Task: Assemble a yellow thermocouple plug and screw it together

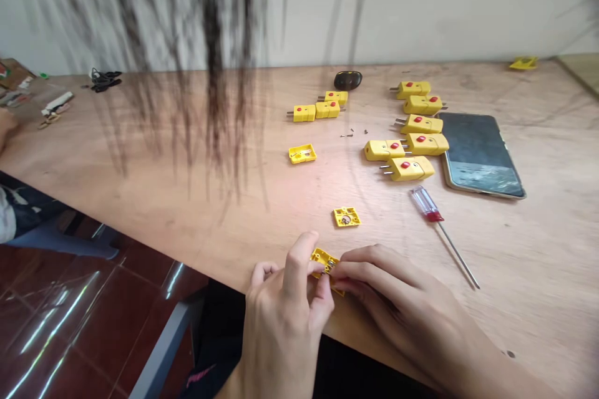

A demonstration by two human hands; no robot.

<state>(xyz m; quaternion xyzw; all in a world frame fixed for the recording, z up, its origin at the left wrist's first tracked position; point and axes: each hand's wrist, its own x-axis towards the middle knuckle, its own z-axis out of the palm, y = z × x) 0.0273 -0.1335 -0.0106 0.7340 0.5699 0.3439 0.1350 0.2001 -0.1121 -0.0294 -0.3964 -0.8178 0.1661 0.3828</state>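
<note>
At the table's front edge my left hand (287,302) and my right hand (397,293) meet at an open yellow plug housing (322,257). Small metal parts show inside it. My left thumb and a finger pinch at its inside, with the index finger raised. The right fingertips close on its right side and cover part of it. Whether a small part sits between the fingertips is hidden. Just beyond lies a yellow housing half (354,217), open side up, with metal pieces in it. Another yellow half shell (302,154) lies farther back.
Several yellow two-pin plugs (410,168) with red buttons lie at the right, beside a dark tablet (484,159). A screwdriver (433,212) rests nearer. Small screws (347,135) and a black oval object (347,80) are farther back. Hair hangs across the upper left; another person's sleeve (7,215) shows.
</note>
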